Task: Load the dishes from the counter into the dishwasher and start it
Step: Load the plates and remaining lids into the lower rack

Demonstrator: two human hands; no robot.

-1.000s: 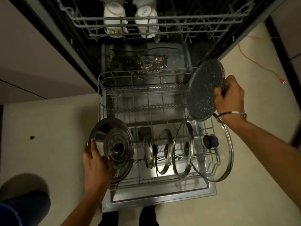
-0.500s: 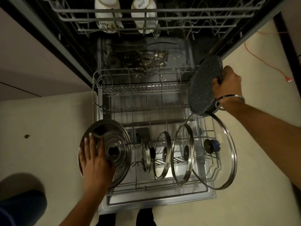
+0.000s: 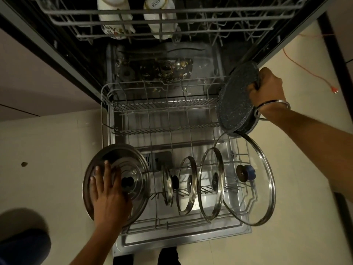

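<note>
left hand (image 3: pixel 108 190) lies flat, fingers straight, pressing the steel lid (image 3: pixel 116 183) at the lower rack's (image 3: pixel 162 87) left edge. right hand (image 3: pixel 267 88) grips the speckled pan (image 3: pixel 236 98) by its handle, just above the big glass lid (image 3: pixel 248 180). imo keep lid braced w/ palm, drop pan into bare tines w/o knocking glass.

Home kitchen. Evidence: open dishwasher (image 3: pixel 172 60) built in beside pale cabinet fronts (image 3: pixel 34 77); lower rack (image 3: pixel 107 96) drawn out, holding pot lids (image 3: pixel 211 186); upper rack (image 3: pixel 172 22) with mugs (image 3: pixel 116 14). Tiled floor (image 3: pixel 47 146), orange cord (image 3: pixel 303 60) trailing across it.
</note>
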